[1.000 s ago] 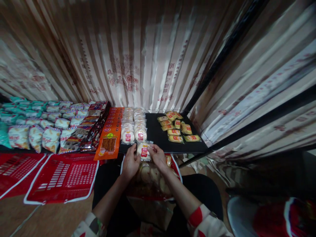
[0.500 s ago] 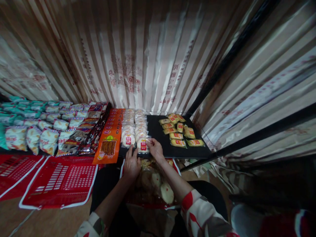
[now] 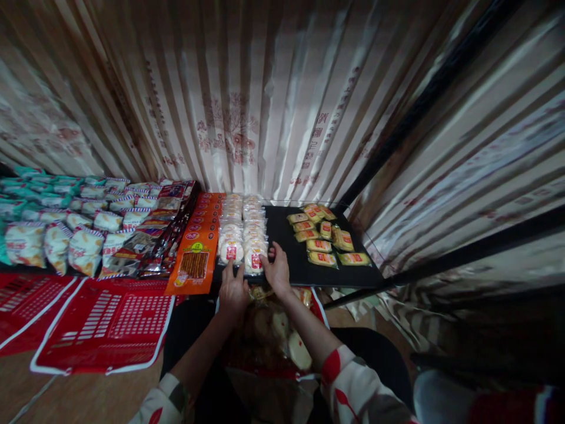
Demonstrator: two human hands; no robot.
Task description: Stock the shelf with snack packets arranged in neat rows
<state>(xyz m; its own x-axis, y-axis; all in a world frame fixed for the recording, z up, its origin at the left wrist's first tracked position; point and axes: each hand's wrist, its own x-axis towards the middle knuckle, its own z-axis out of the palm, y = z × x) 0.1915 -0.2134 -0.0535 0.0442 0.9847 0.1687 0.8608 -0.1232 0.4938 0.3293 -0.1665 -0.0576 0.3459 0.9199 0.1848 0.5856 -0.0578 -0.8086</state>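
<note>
Two columns of clear-wrapped round white crackers stand on the black shelf (image 3: 300, 259). At the front of the left column is a cracker packet (image 3: 231, 251) with a red label, and the right column ends in a like packet (image 3: 255, 259). My left hand (image 3: 233, 290) lies at the front edge of these packets, its fingers stretched out. Along the right column's side is my right hand (image 3: 277, 271), thumb by the front packet and fingers apart. Neither hand grips anything.
Yellow snack packets (image 3: 322, 244) lie loosely on the right. To the left are an orange snack bag (image 3: 194, 247), dark red packets (image 3: 172, 227) and white snack bags (image 3: 86, 250). Red baskets (image 3: 106, 324) sit below; one before me holds more packets. A black pole (image 3: 424, 112) slants at right.
My right hand has let its pinch on the front right cracker packet go, and its fingers have spread beside the column. My left hand has shifted slightly left. The view has moved a little.
</note>
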